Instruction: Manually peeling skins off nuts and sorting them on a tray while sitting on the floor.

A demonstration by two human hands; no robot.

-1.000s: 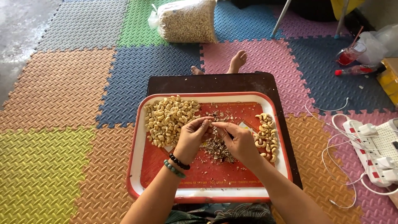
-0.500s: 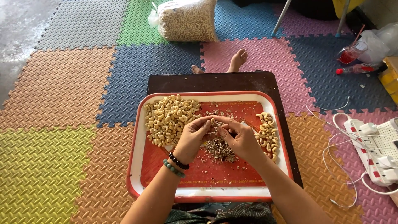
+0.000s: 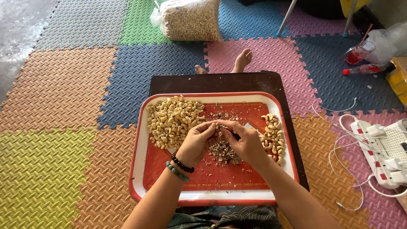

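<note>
A red tray with a white rim [image 3: 140, 169] lies on a dark low table [image 3: 212, 82]. On its left side sits a large heap of pale cashew nuts [image 3: 171, 121]; a smaller pile of nuts [image 3: 273, 135] lies at its right. Brown skin flakes [image 3: 224, 153] are heaped in the middle. My left hand [image 3: 196, 143] and my right hand [image 3: 245, 142] meet above the flakes, fingertips pinched together on one small nut, mostly hidden by the fingers. My left wrist wears a black and a green bead bracelet.
Coloured foam mats cover the floor. A clear bag full of nuts [image 3: 190, 19] lies beyond the table. A bare foot [image 3: 242, 59] shows at the table's far edge. A white power strip with cables [image 3: 381, 148] lies at the right, and a red drink cup [image 3: 358, 53] at the upper right.
Both hands have stayed over the flake pile; the fingertips have drawn closer together and worked at the small nut between them. Nothing else moved.
</note>
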